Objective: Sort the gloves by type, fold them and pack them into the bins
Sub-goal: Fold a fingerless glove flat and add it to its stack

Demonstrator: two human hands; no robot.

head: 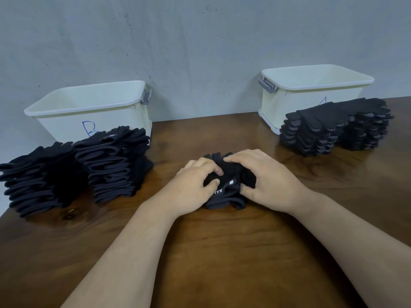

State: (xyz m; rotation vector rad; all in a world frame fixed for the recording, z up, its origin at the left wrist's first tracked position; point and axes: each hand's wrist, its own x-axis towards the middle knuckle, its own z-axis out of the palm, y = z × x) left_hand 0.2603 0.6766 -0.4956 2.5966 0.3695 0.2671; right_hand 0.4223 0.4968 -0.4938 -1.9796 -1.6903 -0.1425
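A black glove [229,187] with small white lettering lies bunched on the brown table at centre. My left hand [191,187] grips its left side, thumb pressed on the fabric. My right hand [264,178] covers its right side, fingers curled over the top. A pile of plain black gloves [73,167] stands at the left in front of the cream bin marked B [89,107]. A stack of black gloves with white dots [333,127] stands at the right in front of the second cream bin [311,85].
Both bins stand against the grey wall [200,52], each with a grey handle facing the middle. The wooden table [211,252] runs from the wall toward me; its left edge shows at the lower left beside the plain pile.
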